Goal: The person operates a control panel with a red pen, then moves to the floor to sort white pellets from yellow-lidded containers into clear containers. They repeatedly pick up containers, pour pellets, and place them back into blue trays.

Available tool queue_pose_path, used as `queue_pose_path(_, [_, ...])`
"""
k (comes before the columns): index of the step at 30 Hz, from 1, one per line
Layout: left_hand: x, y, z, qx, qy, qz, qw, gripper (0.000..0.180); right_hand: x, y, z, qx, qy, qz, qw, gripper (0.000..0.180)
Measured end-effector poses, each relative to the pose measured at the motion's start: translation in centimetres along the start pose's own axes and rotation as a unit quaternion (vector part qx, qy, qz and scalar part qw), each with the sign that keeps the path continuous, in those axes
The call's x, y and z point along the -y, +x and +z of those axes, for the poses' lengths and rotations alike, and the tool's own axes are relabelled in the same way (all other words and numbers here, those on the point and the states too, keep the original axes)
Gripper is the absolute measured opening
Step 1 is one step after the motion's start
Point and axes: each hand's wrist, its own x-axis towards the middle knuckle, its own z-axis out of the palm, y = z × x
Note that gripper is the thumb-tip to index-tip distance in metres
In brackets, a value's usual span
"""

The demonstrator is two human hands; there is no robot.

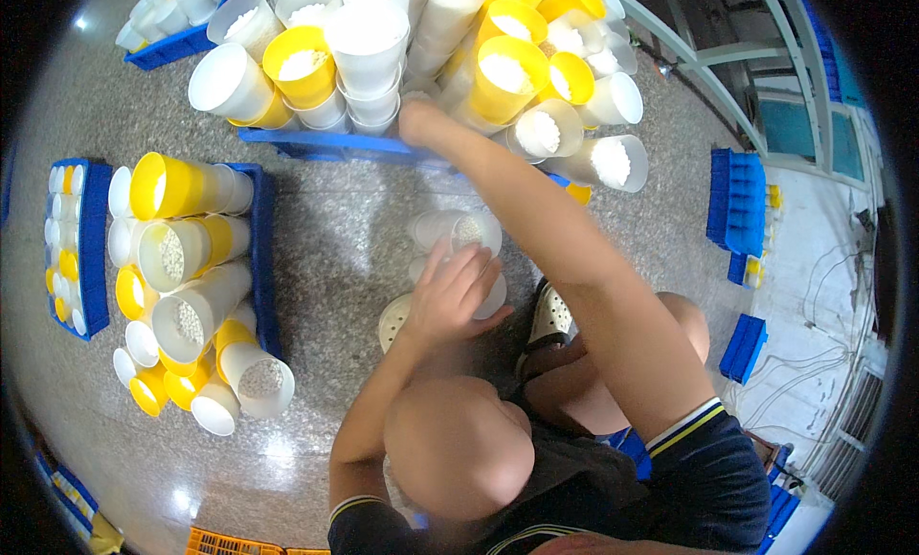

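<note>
My left hand (450, 292) is over the floor between my shoes, its fingers spread and slightly blurred. Under and beside it are translucent white plastic cups; one cup (469, 231) has white pellets inside. Another translucent cup (492, 296) shows by the thumb; whether the hand touches it I cannot tell. My right arm stretches forward to a blue crate (330, 145) loaded with white and yellow cups. There my right hand (421, 124) reaches in among stacked cups, its fingers hidden. Closest to it are a white cup stack (369, 67) and a yellow cup (507, 67) with white contents.
To the left, a second blue crate (268, 306) has stacked white and yellow cups leaning out, several with pellets. Farther left is another loaded crate (94, 253). Blue crates (737, 203) stand along the right side, near a metal frame (737, 52). An orange crate (235, 543) shows at the bottom.
</note>
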Motion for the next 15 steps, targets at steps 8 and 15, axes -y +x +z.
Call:
queue_pose_path(8, [0.0, 0.5, -0.6, -0.010, -0.016, 0.002, 1.000, 0.062, -0.1, 0.7, 0.8, -0.037, 0.057, 0.064, 0.996, 0.035])
queue_pose_path(15, [0.1, -0.1, -0.2, 0.013, -0.008, -0.006, 1.000, 0.060, -0.1, -1.8, -0.8, -0.124, 0.060, -0.007, 0.990, 0.023])
